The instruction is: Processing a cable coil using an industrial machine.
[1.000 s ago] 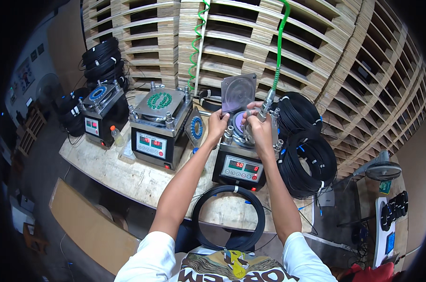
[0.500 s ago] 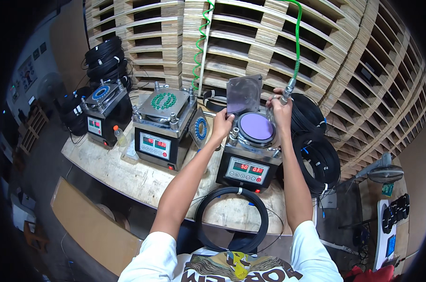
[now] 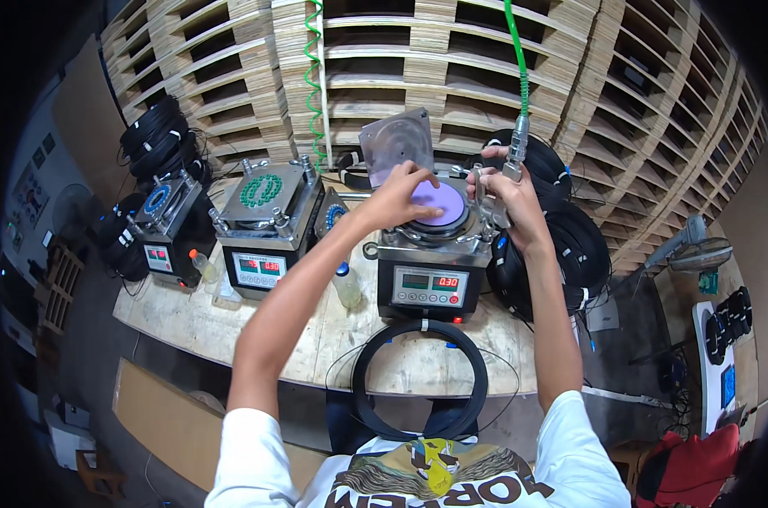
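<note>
My left hand point(image 3: 407, 198) rests on a round purple disc point(image 3: 448, 203) on top of the nearest polishing machine point(image 3: 426, 275), its thumb and fingers apart on the disc's surface. My right hand point(image 3: 511, 196) is wrapped round a metal air blow gun point(image 3: 484, 188) just right of the disc. A green air hose point(image 3: 519, 63) runs up from the gun. Behind the disc a grey square plate point(image 3: 398, 142) stands tilted up, apart from my fingers. Below the machine, a black cable coil point(image 3: 361, 372) hangs over the table's front edge.
Two similar machines stand to the left: one point(image 3: 252, 224) topped with green connectors, a farther one point(image 3: 168, 229) with a blue ring. Small bottles point(image 3: 347, 292) stand between machines on the wooden table point(image 3: 316, 339). Black cable coils point(image 3: 562, 254) crowd the right side. Stacked pallets point(image 3: 451, 76) rise behind.
My left hand has left the grey plate and moved onto the purple disc. My right hand keeps the blow gun. The view has shifted, and part of the machine's display has gone dark.
</note>
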### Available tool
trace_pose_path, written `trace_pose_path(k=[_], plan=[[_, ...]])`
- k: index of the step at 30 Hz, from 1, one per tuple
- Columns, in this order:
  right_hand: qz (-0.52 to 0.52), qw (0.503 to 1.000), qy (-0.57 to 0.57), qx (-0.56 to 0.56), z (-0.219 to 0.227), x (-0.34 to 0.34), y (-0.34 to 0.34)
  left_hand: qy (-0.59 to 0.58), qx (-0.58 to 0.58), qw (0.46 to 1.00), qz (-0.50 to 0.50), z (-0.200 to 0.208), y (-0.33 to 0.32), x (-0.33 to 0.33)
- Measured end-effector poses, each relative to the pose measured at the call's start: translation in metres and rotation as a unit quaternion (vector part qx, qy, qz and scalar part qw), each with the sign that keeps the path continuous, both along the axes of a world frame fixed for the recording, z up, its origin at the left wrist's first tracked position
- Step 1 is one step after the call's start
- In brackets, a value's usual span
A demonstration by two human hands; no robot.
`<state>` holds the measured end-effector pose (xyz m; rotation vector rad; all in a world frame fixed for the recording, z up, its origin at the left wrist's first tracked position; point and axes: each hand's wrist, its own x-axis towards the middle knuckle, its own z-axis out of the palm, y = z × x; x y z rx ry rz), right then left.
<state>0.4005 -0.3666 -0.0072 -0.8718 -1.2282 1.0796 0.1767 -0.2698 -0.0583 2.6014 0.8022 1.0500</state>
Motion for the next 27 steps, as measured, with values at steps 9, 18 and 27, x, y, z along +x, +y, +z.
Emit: trace_pose_path(k=[9, 18, 27], plan=[[-0.016, 1.0, 0.008, -0.006, -0.019, 0.008, -0.027, 0.254, 0.062, 0.964, -0.05, -0.018, 0.014, 0.015], [-0.009, 1.0, 0.028, -0.011, -0.024, 0.009, -0.037, 0.335, 0.344, 0.873, -0.084, 0.002, -0.011, 0.03], [-0.03, 0.999, 0.023, 0.039, -0.036, 0.012, -0.027, 0.225, 0.173, 0.958, 0.039, 0.013, -0.029, 0.008]])
